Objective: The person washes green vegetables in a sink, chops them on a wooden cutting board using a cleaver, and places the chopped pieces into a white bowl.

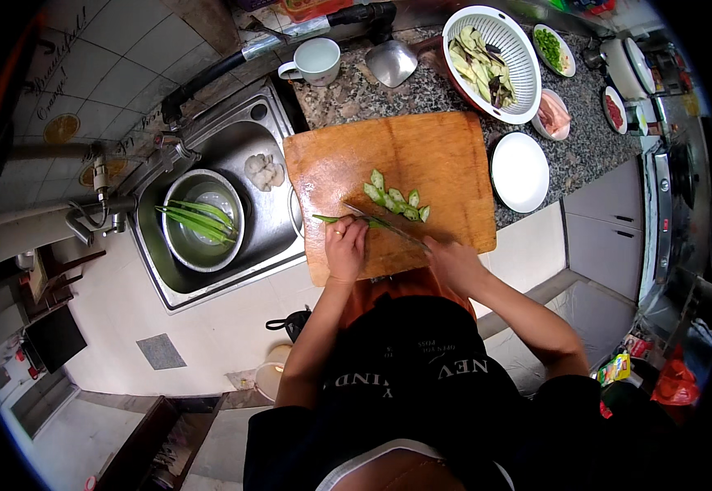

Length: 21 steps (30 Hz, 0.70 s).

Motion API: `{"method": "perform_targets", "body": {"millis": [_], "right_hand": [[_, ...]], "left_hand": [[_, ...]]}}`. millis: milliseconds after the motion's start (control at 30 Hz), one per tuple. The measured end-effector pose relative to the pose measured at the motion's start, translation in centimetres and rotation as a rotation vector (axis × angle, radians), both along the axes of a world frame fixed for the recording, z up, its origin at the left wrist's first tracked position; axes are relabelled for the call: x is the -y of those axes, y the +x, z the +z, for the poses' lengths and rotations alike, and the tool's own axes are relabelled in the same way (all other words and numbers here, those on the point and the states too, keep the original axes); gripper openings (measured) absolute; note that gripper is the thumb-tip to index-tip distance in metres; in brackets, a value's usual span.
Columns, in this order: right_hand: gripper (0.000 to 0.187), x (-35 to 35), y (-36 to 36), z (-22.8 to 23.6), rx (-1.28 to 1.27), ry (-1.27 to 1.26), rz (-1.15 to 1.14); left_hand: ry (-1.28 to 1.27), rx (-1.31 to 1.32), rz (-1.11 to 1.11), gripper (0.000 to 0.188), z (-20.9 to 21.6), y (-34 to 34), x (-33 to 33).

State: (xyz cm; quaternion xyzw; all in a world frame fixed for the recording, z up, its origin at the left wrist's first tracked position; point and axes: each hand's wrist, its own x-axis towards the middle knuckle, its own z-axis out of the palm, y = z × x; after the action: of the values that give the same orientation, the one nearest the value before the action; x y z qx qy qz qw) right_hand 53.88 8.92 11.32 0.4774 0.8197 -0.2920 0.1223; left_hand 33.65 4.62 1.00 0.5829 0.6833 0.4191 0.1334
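Observation:
On the wooden cutting board, my left hand presses a green okra pod flat, with its stem end sticking out to the left. My right hand grips the handle of a kitchen knife, whose blade slants across the pod close to my left fingertips. Several slant-cut okra pieces lie just beyond the blade. More whole okra pods rest in a metal bowl to the left. My palms hide part of the pod and the knife's handle.
The bowl stands in a steel sink beside a greyish cloth-like lump. Behind the board are a white mug, a spatula and a colander of sliced eggplant. A white plate and a bowl of meat stand right.

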Motion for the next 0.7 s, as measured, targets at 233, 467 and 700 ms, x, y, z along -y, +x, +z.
{"method": "perform_targets", "body": {"millis": [233, 467, 700], "right_hand": [[0.029, -1.3, -1.4, 1.7, 0.011, -0.013, 0.0], [0.025, -0.3, -0.3, 1.7, 0.056, -0.031, 0.078], [0.027, -1.5, -3.1, 1.1, 0.025, 0.014, 0.023]], "left_hand": [[0.013, 0.019, 0.012, 0.012, 0.0, 0.0, -0.1], [0.011, -0.007, 0.001, 0.011, -0.2, -0.4, 0.1], [0.008, 0.048, 0.012, 0.011, -0.4, -0.3, 0.2]]}}
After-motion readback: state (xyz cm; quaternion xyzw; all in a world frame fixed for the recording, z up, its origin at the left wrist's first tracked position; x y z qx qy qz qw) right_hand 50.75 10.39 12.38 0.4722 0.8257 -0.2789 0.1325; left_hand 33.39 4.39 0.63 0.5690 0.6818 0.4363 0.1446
